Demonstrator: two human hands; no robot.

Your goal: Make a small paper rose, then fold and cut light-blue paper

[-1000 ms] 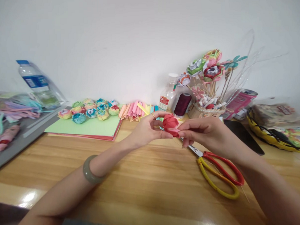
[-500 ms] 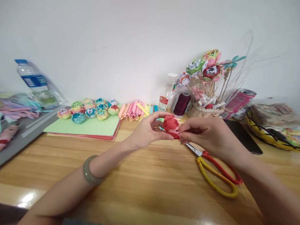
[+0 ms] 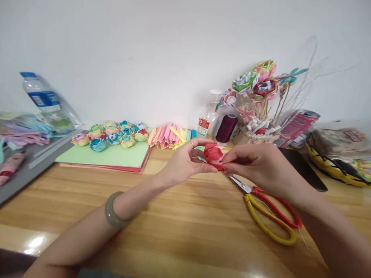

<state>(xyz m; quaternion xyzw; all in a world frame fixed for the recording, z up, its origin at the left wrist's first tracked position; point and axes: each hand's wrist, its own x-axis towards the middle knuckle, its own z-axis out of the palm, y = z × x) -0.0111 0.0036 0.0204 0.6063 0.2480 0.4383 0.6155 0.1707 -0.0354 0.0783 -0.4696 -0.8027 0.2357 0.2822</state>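
A small red paper flower (image 3: pixel 213 152) is held above the wooden table between both hands. My left hand (image 3: pixel 186 161) has its fingers closed round the flower's left side. At its lower right, my right hand (image 3: pixel 259 164) pinches a red and pink petal or strip at the base. Scissors (image 3: pixel 269 213) with one red and one yellow handle lie below my right hand, their blade tips hidden by it. Behind my left hand are folded paper strips (image 3: pixel 167 135) in orange, pink, yellow and blue.
Several finished paper flowers (image 3: pixel 113 138) sit on green paper (image 3: pixel 113 157). A clear bottle (image 3: pixel 206 114), a dark thread spool (image 3: pixel 227 128), a flower basket (image 3: pixel 255 135), a pink can (image 3: pixel 300 127) and a phone (image 3: pixel 305 169) stand or lie at the right. A water bottle (image 3: pixel 46 101) leans back left.
The whole view has shifted slightly, so things appear a little further right. Both hands keep their hold on the red flower, with hardly any change in their pose.
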